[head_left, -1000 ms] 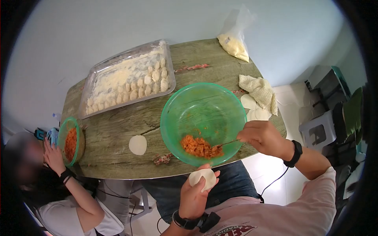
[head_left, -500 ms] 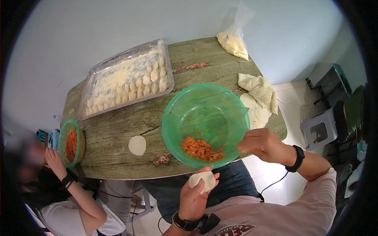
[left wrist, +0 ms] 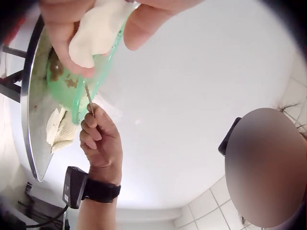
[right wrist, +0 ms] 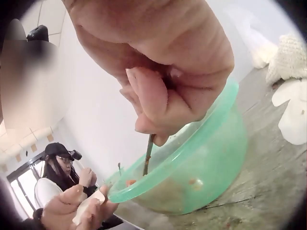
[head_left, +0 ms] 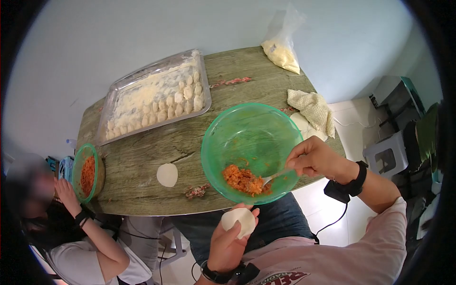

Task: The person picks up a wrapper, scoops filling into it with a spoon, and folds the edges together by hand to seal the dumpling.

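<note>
A large green bowl (head_left: 251,114) holds orange-red filling (head_left: 240,179) near its lower side. My right hand (head_left: 318,159) pinches the handle of a metal spoon (head_left: 275,175), whose tip is in the filling. In the right wrist view the spoon's stem (right wrist: 148,154) slants down over the bowl's rim. Just below the bowl, my left hand (head_left: 230,247) holds a round white dough wrapper (head_left: 239,221), thumb on top and fingers beneath. The left wrist view shows the wrapper (left wrist: 98,33) close up between thumb and fingers.
One wrapper (head_left: 167,175) lies left of the bowl. A floured metal tray (head_left: 207,90) with rows of dumplings stands at the back left. More wrappers (head_left: 300,121), a cloth (head_left: 311,108) and a bag (head_left: 282,53) are at right. Another person (head_left: 102,247) sits left beside a smaller filling bowl (head_left: 100,175).
My right hand has tilted the spoon, and filling now sits at its tip. My left hand with the wrapper has moved slightly left and down. The other person's hand has drawn toward the face.
</note>
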Tool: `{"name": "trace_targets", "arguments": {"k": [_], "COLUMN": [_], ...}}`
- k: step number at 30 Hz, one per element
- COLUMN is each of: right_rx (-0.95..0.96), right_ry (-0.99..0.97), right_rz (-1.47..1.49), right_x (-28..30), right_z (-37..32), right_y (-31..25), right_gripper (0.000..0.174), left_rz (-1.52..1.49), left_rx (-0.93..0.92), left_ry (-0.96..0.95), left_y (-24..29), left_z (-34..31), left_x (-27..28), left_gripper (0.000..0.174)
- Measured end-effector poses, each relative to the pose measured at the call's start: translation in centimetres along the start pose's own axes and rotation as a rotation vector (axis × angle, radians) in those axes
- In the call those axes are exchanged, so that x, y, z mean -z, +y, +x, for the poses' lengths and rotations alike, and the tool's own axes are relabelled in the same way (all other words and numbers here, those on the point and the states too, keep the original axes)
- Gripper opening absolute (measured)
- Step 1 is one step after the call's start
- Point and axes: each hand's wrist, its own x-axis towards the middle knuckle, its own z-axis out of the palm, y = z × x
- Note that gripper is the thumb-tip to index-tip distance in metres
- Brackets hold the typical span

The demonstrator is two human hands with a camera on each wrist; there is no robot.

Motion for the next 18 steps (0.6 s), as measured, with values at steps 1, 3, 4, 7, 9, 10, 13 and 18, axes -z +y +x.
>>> {"name": "trace_targets", "arguments": {"k": [1, 3, 4, 7, 9, 10, 13, 18], "right_rx": [-0.008, -0.012, 0.011, 0.068, 0.103, 0.179, 0.345, 0.816], "right_ry": [0.014, 0.025, 0.047, 0.087, 0.101, 0.107, 0.141, 0.271], "right_rz": [0.045, 0.087, 0.1, 0.126, 0.129, 0.114, 0.0, -0.496], "right_x": [0.1, 0.3, 0.3, -0.2, -0.8, -1.3, -2.9, -4.3], "right_z": [0.0, 0.0, -0.1, -1.0, -2.0, -2.7, -4.0, -4.6], "right_y": [0.1, 0.1, 0.2, -0.3, -0.7, -0.6, 0.4, 2.4], "right_gripper": [0.011, 0.011, 0.012, 0.013, 0.013, 0.013, 0.014, 0.019], "left_rz": [-0.036, -0.04, -0.043, -0.063, -0.095, -0.117, -0.212, -0.367], "left_rx": [-0.016, -0.047, -0.074, -0.103, -0.111, -0.115, -0.123, -0.086], "left_ry": [0.023, 0.043, 0.064, 0.048, 0.042, 0.023, -0.012, -0.087], "left_y": [0.2, 0.6, 0.8, 1.7, 2.1, 2.2, 1.9, 1.3], "left_z": [-0.2, -0.6, -0.8, -0.8, -0.1, 0.3, 1.4, 2.2], "left_x": [0.1, 0.4, 0.6, -0.3, -1.5, -2.1, -3.5, -4.3], "left_gripper": [0.047, 0.047, 0.047, 0.049, 0.05, 0.049, 0.051, 0.06]}}
